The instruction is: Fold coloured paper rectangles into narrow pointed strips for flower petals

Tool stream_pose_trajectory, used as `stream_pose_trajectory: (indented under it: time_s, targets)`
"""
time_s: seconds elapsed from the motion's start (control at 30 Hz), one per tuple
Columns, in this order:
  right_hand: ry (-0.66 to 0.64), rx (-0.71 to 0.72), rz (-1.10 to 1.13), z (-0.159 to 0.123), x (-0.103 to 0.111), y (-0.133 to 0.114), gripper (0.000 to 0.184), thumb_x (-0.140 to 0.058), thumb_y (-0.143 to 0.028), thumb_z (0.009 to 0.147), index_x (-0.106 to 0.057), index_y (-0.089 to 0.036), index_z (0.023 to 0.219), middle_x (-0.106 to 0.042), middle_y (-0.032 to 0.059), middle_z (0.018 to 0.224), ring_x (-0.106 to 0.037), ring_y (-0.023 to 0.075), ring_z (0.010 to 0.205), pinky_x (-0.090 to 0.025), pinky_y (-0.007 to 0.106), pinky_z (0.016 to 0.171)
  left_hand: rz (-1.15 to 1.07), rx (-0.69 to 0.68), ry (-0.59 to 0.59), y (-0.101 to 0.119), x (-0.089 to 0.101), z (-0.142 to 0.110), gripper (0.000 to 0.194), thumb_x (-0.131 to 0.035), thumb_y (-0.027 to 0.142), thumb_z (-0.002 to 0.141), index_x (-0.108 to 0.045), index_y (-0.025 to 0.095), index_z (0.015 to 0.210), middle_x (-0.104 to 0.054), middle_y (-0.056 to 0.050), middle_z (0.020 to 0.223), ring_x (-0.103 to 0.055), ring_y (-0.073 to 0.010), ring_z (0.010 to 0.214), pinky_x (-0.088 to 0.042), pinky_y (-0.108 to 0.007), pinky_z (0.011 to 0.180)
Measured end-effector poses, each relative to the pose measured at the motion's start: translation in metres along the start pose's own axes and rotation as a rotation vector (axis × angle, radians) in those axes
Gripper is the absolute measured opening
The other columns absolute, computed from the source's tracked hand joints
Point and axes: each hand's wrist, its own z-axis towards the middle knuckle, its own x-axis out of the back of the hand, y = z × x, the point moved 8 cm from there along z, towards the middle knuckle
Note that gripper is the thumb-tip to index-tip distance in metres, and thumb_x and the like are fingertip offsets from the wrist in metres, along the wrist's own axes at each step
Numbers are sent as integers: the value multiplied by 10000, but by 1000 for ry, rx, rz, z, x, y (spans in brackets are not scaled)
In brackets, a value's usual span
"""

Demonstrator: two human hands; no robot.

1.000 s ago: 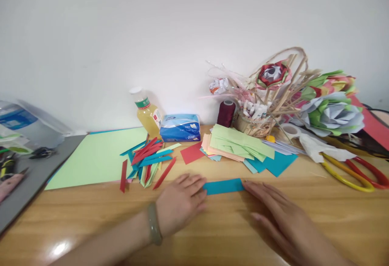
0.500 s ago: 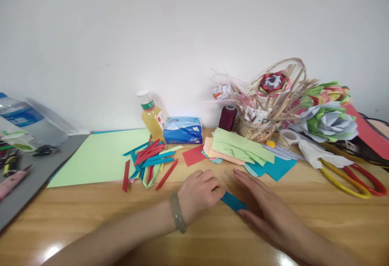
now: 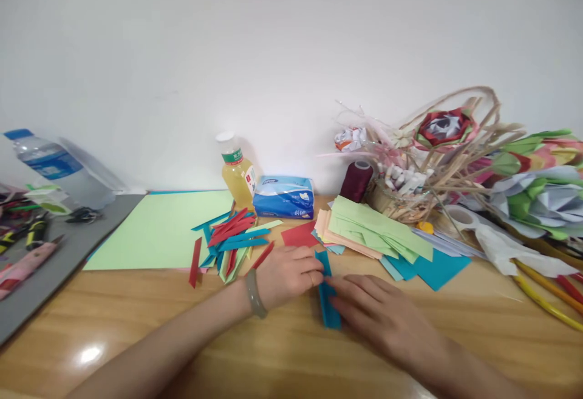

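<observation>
A folded blue paper strip stands lengthwise on the wooden table between my hands, its far end angled slightly left. My left hand, with a bangle on the wrist and a ring on one finger, has curled fingers closed at the strip's left edge. From the right, my right hand pinches the strip near its middle, fingertips on the paper and close to the left hand's. The fingertips cover part of the strip. Just beyond my left hand lies a pile of red, blue and green folded strips.
Green paper sheets lie left, beside a grey mat with tools. A juice bottle and tissue pack stand at the back. Cut paper, thread spool, paper flowers and scissors are right.
The blue strip has turned from slanting to nearly pointing away from me. My right hand has moved in and its fingers have closed onto the paper. The camera view has shifted left.
</observation>
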Motion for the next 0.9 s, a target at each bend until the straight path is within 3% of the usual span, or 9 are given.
stream_pose_trajectory:
  time_s: [0.13, 0.33, 0.63, 0.9]
  targets:
    - [2, 40, -8, 4, -5, -5, 358, -281, -84, 923, -613, -157, 812, -651, 48, 768, -544, 158, 648, -409, 287, 569, 91, 29, -64, 3, -4, -6, 238, -418, 182, 935, -620, 169, 810, -650, 4, 833, -539, -151, 840, -418, -267, 664]
    - [-20, -135, -47, 4, -8, 0, 349, -292, -96, 917, -608, -148, 780, -578, 48, 650, -494, 171, 616, -350, 297, 552, 96, -3, -58, 29, 7, -17, 179, -452, 167, 917, -615, 155, 843, -640, -13, 872, -534, -115, 759, -409, -262, 645]
    - [-22, -229, 252, 2, -22, 2, 138, -475, -209, 891, -603, -196, 840, -611, 16, 731, -531, 156, 696, -397, 280, 618, 86, 53, -107, 39, 11, -36, 270, -353, 129, 928, -622, 114, 916, -651, -76, 962, -539, -157, 800, -410, -300, 708]
    - [-60, -282, 316, 5, -25, 7, 145, -495, -191, 872, -597, -196, 770, -605, 23, 757, -542, 148, 696, -426, 274, 607, 78, 134, -81, 43, 13, -47, 255, -389, 112, 888, -641, 120, 846, -660, -63, 976, -543, -162, 777, -424, -306, 706]
